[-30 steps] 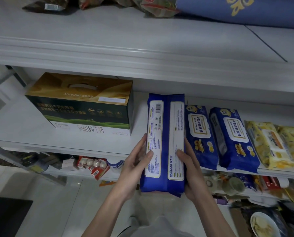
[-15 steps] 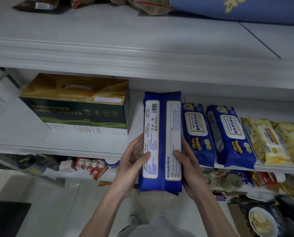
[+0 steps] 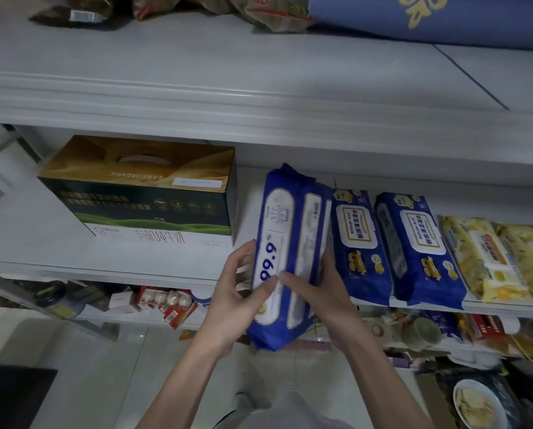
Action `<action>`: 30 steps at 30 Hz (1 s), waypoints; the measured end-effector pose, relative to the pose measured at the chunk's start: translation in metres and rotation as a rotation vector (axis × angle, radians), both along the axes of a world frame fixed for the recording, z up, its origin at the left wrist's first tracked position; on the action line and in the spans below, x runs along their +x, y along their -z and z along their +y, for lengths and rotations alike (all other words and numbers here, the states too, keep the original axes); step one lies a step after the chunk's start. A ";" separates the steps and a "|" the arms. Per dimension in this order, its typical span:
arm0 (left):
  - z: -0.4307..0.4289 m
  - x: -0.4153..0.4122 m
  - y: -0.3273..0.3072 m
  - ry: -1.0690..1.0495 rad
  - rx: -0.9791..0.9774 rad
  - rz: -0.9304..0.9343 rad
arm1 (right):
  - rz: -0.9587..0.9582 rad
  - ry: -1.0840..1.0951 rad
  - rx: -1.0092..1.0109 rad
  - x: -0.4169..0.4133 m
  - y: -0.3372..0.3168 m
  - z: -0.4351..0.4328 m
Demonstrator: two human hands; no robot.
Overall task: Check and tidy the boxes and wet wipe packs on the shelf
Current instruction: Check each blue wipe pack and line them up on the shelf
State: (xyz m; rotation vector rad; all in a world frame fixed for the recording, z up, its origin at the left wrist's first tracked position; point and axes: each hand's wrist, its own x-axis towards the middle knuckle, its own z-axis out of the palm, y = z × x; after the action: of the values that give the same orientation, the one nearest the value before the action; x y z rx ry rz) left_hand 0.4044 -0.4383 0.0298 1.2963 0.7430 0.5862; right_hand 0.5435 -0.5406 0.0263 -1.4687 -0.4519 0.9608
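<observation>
1. Left grip (image 3: 234, 305) and right grip (image 3: 321, 298) both clasp the lower half of the soft blue plastic wet wipe pack (image 3: 277, 230).
2. Pack tilted on edge, its lower end overhanging the front of the white shelf (image 3: 26, 243), just beside a neighbouring blue pack (image 3: 361, 249).
3. Risk: the slick film could slip – pack drops floorward.

held wipe pack (image 3: 285, 258): blue, white labels | box (image 3: 141, 190): gold top, dark green side | right-hand packs (image 3: 482, 258): yellow, lemon-ish print

Bare shelf (image 3: 26, 236) left of milk box (image 3: 141, 193); wipe packs (image 3: 414, 243) crowd right.
</observation>
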 end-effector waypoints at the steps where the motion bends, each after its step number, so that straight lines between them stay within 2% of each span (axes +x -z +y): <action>1: 0.000 -0.002 -0.002 -0.009 0.010 -0.003 | 0.033 0.051 0.003 0.000 0.002 0.001; 4: 0.002 -0.002 -0.004 -0.007 -0.007 -0.051 | 0.212 0.128 0.076 0.001 0.005 -0.004; 7: 0.000 0.003 -0.006 0.111 -0.109 -0.060 | 0.340 0.118 0.145 -0.002 0.004 -0.009; 13: 0.000 0.007 0.002 0.112 -0.184 -0.096 | 0.263 0.139 0.249 -0.003 0.003 -0.018; 16: -0.001 0.007 0.004 0.108 -0.209 -0.116 | 0.213 0.116 0.240 -0.001 0.003 -0.021; 22: 0.000 0.008 0.006 0.097 -0.231 -0.104 | 0.232 0.123 0.222 -0.004 0.000 -0.019; 30: -0.001 0.019 -0.003 0.053 -0.205 -0.089 | 0.138 0.081 0.048 -0.003 -0.015 -0.010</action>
State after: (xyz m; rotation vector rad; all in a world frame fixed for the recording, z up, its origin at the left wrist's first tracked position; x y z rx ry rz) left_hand 0.4231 -0.4394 0.0327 1.0903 0.6753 0.5079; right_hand 0.5403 -0.5511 0.0410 -1.3577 -0.3106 0.9728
